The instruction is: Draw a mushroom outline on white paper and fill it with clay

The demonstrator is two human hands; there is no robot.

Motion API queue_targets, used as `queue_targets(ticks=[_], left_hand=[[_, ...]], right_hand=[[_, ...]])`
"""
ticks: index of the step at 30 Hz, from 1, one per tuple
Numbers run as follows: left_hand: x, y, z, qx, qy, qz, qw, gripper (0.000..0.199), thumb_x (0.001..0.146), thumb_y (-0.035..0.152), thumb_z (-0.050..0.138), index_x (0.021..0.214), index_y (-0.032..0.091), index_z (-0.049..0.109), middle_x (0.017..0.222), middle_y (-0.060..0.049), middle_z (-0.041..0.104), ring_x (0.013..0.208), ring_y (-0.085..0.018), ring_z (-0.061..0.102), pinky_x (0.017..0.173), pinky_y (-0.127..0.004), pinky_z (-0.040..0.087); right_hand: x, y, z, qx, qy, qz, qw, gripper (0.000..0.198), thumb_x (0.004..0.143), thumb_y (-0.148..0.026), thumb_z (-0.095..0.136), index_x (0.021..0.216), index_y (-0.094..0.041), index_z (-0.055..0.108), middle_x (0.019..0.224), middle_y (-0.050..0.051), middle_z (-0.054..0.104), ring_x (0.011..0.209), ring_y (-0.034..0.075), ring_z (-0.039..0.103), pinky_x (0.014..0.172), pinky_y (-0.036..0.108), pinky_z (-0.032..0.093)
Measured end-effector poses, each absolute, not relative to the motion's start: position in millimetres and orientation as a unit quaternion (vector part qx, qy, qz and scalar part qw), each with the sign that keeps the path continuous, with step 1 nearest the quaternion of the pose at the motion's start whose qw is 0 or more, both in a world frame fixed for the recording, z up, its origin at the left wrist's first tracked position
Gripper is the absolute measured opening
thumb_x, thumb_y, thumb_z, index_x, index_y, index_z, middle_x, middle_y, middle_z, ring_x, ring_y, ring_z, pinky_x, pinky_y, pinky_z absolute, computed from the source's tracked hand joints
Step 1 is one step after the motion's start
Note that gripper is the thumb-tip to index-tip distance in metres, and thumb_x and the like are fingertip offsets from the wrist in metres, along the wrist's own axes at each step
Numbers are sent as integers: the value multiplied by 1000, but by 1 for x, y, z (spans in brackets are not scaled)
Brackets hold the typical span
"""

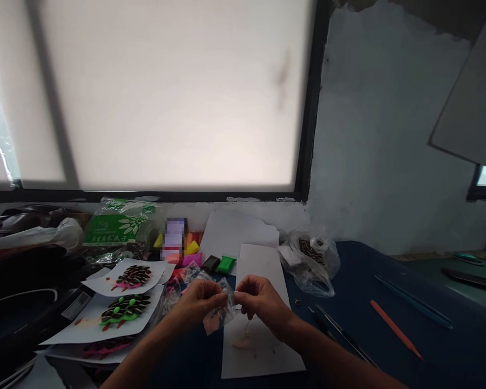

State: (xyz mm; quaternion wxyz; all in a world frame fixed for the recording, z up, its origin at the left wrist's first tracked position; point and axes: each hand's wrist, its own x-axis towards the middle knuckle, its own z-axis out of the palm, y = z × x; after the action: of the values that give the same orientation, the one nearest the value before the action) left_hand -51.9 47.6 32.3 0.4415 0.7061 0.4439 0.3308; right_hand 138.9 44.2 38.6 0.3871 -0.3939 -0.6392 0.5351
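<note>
From where I stand, the left hand is pinched on a clear packet with something peach-coloured inside, and the right hand has thumb and fingers clamped on the packet's other edge. The packet is held over the left edge of the sheet, which bears a faint pale-peach figure. Beyond the sheet, to its left, are a green block and, beside that, a black block. Farther left of the sheet, cards overlap, with dark seeds set in pink and green shapes. The green bag is beyond them. Past the sheet's far right side sits a clear bag of seeds. To the sheet's right, tweezers and an orange tool lie on the blue counter.
</note>
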Motion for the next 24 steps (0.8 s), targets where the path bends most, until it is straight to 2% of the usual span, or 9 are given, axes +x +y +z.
queue_targets(ticks=[8, 12, 15, 20, 24], left_hand=[[-48, 45, 29, 719, 455, 322, 416, 46, 76, 64, 55, 63, 20, 54, 57, 4, 48, 54, -14, 45, 53, -25, 35], [-45, 45, 30, 726, 464, 318, 396, 44, 78, 61, 52, 58, 21, 51, 55, 4, 45, 54, -14, 42, 52, -26, 33], [-42, 44, 32, 732, 466, 317, 383, 44, 78, 59, 51, 57, 20, 55, 55, 4, 46, 55, -15, 43, 54, -26, 33], [-41, 43, 34, 732, 469, 325, 373, 49, 81, 61, 48, 61, 19, 63, 58, 1, 53, 56, -16, 45, 55, -26, 35], [-40, 43, 32, 722, 470, 340, 378, 51, 80, 65, 50, 62, 19, 63, 61, -1, 58, 60, -17, 51, 56, -26, 38]], right_hand=[[139, 41, 39, -409, -716, 407, 392, 11, 78, -10, 62, 71, -18, 58, 64, -3, 56, 58, 12, 51, 53, 23, 38], [137, 36, 40, -418, -741, 351, 391, 10, 78, -10, 63, 72, -18, 60, 66, -2, 58, 60, 13, 52, 53, 23, 36], [136, 34, 42, -417, -755, 322, 390, 9, 77, -10, 66, 73, -17, 64, 68, -1, 59, 61, 14, 54, 54, 23, 37], [139, 38, 44, -413, -759, 339, 371, 9, 77, -11, 68, 70, -17, 70, 65, -1, 63, 59, 14, 55, 54, 23, 38], [145, 42, 47, -400, -754, 390, 346, 9, 75, -13, 70, 68, -17, 74, 66, 1, 67, 61, 14, 56, 54, 23, 40]])
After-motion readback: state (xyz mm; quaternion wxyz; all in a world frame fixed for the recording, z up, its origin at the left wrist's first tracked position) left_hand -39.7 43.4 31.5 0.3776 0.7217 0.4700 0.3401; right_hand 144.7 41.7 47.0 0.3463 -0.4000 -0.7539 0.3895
